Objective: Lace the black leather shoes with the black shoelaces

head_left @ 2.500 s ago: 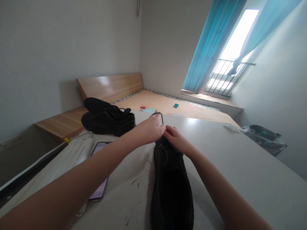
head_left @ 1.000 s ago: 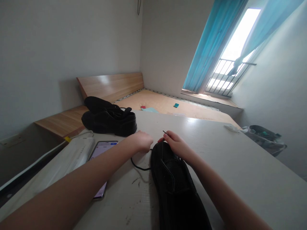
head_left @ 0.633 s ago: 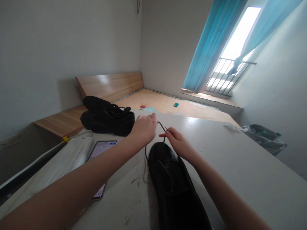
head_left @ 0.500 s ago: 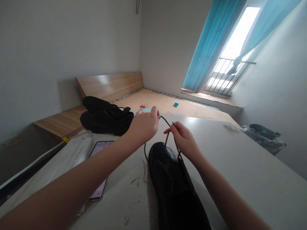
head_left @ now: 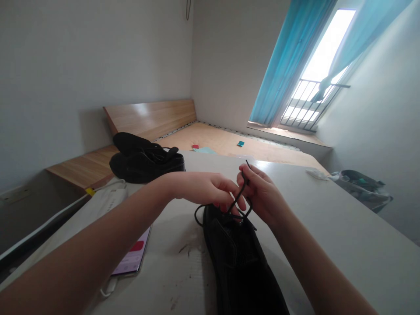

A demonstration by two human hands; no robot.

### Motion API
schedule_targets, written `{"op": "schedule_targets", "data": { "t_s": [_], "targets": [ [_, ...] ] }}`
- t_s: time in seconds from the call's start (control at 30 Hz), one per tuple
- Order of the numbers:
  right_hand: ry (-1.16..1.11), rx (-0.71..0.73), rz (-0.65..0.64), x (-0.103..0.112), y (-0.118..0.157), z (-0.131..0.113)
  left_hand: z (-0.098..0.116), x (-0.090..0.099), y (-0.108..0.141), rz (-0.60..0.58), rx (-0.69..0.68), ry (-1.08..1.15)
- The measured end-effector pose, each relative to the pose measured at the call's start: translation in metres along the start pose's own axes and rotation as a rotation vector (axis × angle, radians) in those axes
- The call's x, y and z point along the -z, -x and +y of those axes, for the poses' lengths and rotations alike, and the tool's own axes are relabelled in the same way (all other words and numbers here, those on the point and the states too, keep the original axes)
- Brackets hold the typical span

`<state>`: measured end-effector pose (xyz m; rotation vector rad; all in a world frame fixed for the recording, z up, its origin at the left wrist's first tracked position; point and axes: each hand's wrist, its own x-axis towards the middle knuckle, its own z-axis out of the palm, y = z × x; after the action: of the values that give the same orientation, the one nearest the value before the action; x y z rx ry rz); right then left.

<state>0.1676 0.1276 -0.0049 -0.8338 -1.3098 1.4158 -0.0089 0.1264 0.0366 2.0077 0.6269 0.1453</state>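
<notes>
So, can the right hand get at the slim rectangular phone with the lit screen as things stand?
Probably not: the left forearm crosses over the phone, the black leather-look shoe lies between, and the right hand pinches a thin black shoelace.

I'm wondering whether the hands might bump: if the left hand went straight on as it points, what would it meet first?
Most likely the black lace looped ahead of the left hand, over the near shoe; hand and lace may already touch. The right hand seems next, though depth is unclear.

White tabletop (head_left: 321,214), near black shoe (head_left: 244,267), farther black footwear (head_left: 144,165), phone (head_left: 133,261), power strip (head_left: 110,199)
</notes>
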Motion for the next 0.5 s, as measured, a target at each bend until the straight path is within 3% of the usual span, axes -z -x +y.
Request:
{"op": "schedule_targets", "data": {
  "t_s": [0.07,0.13,0.23,0.37,0.5],
  "targets": [
    [-0.006,-0.015,-0.024,-0.0005,0.0015,-0.0020,0.0019,0.0000,0.0001,0.121,0.127,-0.173],
    [0.036,-0.014,-0.053,-0.0015,0.0027,-0.0020,0.0027,0.0003,-0.0011,0.321,0.250,-0.387],
    [0.145,-0.026,-0.095,-0.0028,0.0032,0.0015,0.0025,0.0015,-0.0038,0.578,0.234,-0.482],
    [0.158,-0.091,-0.099,-0.0019,0.0017,0.0057,0.0026,0.0034,-0.0034,0.657,0.084,-0.469],
    [0.133,-0.136,-0.081,0.0007,0.0000,0.0066,0.0017,0.0049,0.0010,0.645,0.059,-0.515]
  ]
}}
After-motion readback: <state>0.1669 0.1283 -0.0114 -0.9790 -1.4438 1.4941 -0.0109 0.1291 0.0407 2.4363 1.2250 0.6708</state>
